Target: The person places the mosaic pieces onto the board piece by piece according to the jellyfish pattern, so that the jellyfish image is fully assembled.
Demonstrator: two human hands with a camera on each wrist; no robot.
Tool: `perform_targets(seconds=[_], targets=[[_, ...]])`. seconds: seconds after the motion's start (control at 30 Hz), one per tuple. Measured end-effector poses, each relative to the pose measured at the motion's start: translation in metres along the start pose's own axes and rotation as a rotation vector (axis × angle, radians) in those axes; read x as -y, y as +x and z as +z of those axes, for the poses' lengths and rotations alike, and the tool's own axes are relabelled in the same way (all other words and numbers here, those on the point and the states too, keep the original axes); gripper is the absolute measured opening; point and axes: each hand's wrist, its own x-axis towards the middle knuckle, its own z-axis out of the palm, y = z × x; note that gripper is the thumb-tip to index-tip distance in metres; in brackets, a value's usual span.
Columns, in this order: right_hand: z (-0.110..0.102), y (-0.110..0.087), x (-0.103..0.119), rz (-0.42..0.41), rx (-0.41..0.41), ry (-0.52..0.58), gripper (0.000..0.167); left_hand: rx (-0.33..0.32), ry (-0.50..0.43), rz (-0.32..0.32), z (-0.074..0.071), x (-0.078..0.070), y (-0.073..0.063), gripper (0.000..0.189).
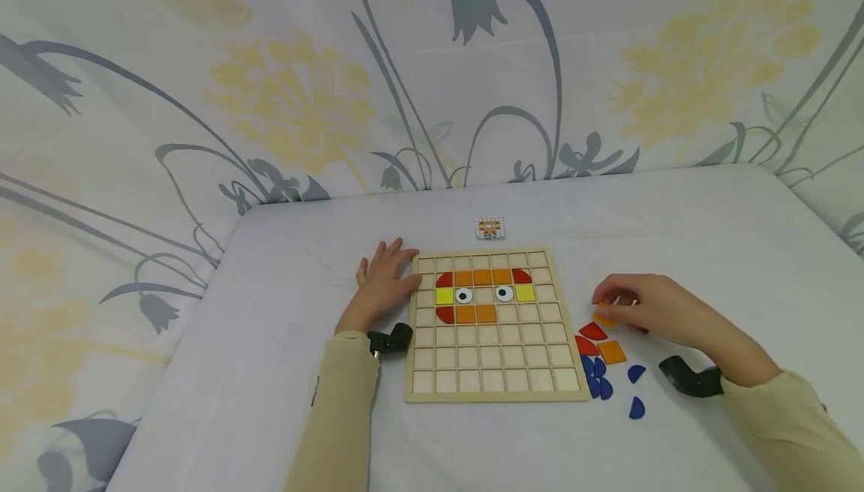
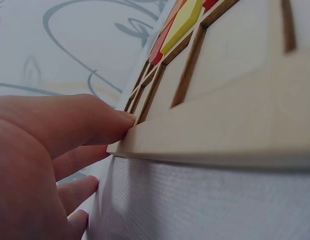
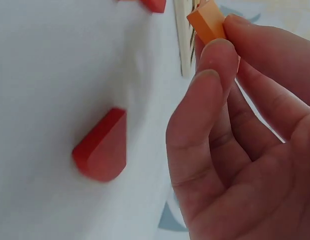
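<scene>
My right hand (image 1: 661, 310) pinches an orange square tile (image 3: 209, 22) between thumb and fingertips, above the loose pieces right of the board. Beneath it lie a red quarter-round tile (image 1: 593, 331), another red one (image 1: 586, 346) and an orange square (image 1: 612, 352). At the upper left of the wooden grid board (image 1: 496, 396) is my left hand (image 1: 381, 286), its thumb touching the rim and its other fingers extended beside the edge. In the board's cells sit red corner pieces (image 1: 445, 315), orange squares (image 1: 482, 277), yellow squares (image 1: 444, 296) and two eye discs (image 1: 463, 295).
Several blue half-round and rounded pieces (image 1: 637, 408) lie by the board's lower right side, some against its edge. A small printed pattern card (image 1: 490, 228) lies behind the board. White cloth (image 1: 283, 372) covers the surface, with a flowered curtain (image 1: 290, 94) behind.
</scene>
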Motion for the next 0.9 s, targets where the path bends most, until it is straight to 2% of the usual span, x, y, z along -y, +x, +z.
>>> perform_targets(seconds=[0.13,0.57,0.73,0.9], targets=[[0.003,0.007,0.01,0.007,0.001,0.009,0.021,-0.004,0.007,0.002,0.002,0.0,0.001,0.047],[0.018,0.035,0.037,-0.075,0.021,0.14,0.019,-0.021,-0.02,0.024,0.003,-0.003,-0.001,0.046],[0.024,0.039,0.043,-0.053,0.033,0.231,0.021,-0.027,-0.026,0.029,0.001,-0.003,-0.003,0.046],[0.034,0.044,0.049,-0.035,0.015,0.277,0.019,-0.018,0.001,0.011,0.001,0.001,-0.001,0.048]])
